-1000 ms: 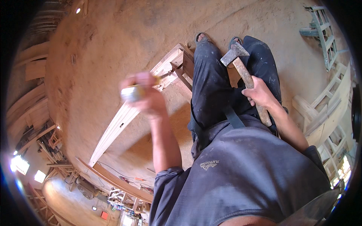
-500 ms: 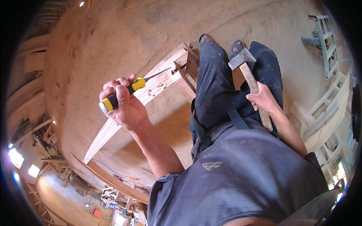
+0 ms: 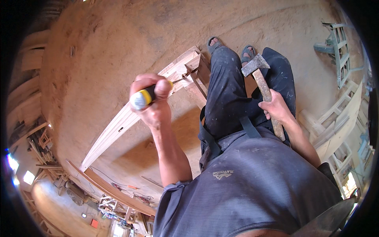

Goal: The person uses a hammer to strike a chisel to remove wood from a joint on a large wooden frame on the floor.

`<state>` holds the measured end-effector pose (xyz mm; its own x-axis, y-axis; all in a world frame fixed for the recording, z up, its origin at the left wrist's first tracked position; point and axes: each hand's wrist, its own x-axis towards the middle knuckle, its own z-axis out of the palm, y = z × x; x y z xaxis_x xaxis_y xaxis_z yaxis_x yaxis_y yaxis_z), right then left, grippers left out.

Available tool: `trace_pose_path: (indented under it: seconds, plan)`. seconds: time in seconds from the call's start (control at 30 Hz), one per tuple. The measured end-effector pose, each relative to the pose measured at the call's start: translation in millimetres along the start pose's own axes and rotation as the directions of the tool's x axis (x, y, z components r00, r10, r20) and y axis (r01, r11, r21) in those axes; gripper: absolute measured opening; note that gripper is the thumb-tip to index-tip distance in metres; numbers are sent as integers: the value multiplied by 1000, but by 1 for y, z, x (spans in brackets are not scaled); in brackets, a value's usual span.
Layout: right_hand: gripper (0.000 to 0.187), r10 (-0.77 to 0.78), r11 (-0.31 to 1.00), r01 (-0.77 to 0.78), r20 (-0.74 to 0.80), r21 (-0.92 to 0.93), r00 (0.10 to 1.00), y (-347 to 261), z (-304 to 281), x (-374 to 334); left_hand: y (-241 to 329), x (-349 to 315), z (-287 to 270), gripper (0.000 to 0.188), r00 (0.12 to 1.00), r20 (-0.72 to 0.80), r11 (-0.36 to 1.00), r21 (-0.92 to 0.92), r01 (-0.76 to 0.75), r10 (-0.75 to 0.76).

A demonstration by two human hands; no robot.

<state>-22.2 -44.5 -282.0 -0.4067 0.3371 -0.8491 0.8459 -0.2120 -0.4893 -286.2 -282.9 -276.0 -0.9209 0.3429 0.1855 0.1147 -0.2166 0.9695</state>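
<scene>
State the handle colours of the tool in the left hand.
The handle is black and yellow with a silvery butt end, best seen in the head view.

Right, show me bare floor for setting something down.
Bare floor lies between the beam and the boards at far left, and beyond the feet. It's crowded where the left hand holds the yellow-black tool over the beam near the left leg.

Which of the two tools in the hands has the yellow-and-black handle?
The thin-shafted tool in the left hand; the hatchet in the right hand has a plain brownish handle instead.
</scene>
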Motion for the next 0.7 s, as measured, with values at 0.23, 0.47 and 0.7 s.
trace_pose_path:
  seconds: [0.23,0.47,0.7]
  plan:
    - [39,-62,994,56,-73,-89,995,-25,11,-20,10,-42,47,30,982,129,942,288,-170,138]
    - [37,-165,976,151,-77,-158,983,-51,15,-36,3,-14,22,25,992,-107,994,76,74,-65]
    - [38,-187,972,177,-53,-152,981,-48,21,-36,-7,4,3,25,993,-71,995,-43,88,-91]
